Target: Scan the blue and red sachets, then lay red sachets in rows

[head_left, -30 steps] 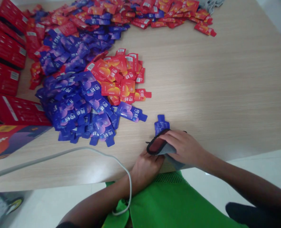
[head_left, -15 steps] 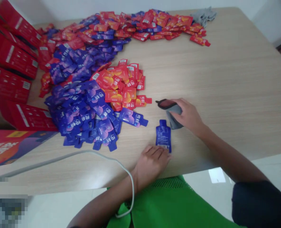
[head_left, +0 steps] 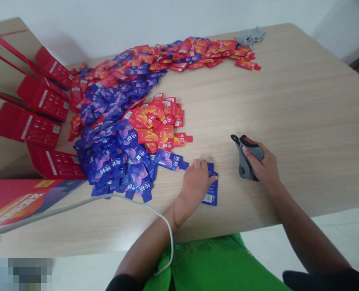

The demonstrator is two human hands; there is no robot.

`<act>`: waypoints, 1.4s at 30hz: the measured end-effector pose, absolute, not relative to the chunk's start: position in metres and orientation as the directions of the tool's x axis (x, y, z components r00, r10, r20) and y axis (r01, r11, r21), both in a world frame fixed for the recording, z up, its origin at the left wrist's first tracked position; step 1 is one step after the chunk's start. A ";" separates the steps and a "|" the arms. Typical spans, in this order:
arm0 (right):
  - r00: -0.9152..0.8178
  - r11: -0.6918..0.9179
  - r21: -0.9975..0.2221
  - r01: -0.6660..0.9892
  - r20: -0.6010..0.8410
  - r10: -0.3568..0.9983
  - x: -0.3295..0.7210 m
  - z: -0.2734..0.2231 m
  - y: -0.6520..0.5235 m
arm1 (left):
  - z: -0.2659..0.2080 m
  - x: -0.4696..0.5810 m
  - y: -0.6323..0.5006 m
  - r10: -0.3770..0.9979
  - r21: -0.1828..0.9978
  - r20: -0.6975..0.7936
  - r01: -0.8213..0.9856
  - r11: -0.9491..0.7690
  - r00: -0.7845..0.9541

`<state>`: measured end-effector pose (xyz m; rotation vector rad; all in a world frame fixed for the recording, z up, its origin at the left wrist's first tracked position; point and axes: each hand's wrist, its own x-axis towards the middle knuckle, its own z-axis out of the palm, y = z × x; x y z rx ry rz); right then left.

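A blue pouch (head_left: 210,199) with a short neck lies on the table, its printed back and barcode up. My left hand (head_left: 197,178) is closed over its upper part, fingers curled near the neck and thumb across it; the fingertips' exact hold is partly hidden. To the right, my right hand (head_left: 265,163) grips a folded grey cloth (head_left: 246,166) with black edging and a small loop. Another blue pouch (head_left: 169,159), front side up, lies just left of my left hand at the edge of the blue pile (head_left: 106,161).
Red-orange pouches (head_left: 158,125) lie behind the blue pile, and a long mixed heap (head_left: 155,56) runs along the back. Open red cartons (head_left: 43,127) stand at the left. A pale cable (head_left: 119,197) crosses the front left. Another grey cloth (head_left: 250,37) lies at the far edge.
My left hand has moved from the pouch's bottom edge up over its neck end. My right hand has drawn the cloth away to the right. The view has shifted slightly.
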<state>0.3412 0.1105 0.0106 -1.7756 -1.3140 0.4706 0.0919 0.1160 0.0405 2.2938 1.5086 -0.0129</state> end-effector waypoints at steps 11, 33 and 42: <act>0.345 -0.080 -0.840 0.536 0.132 0.929 0.344 0.012 0.114 | 0.073 0.061 0.125 0.787 0.858 -0.003 0.406 -0.315 0.617; -0.122 0.231 -0.598 0.768 0.218 0.968 0.343 0.017 0.121 | 0.006 0.025 0.008 0.664 0.259 0.159 0.618 -0.742 0.730; -0.309 0.469 -0.594 0.654 0.356 0.882 0.285 0.033 0.087 | -0.003 0.008 -0.007 0.674 0.311 0.293 0.600 -0.738 0.678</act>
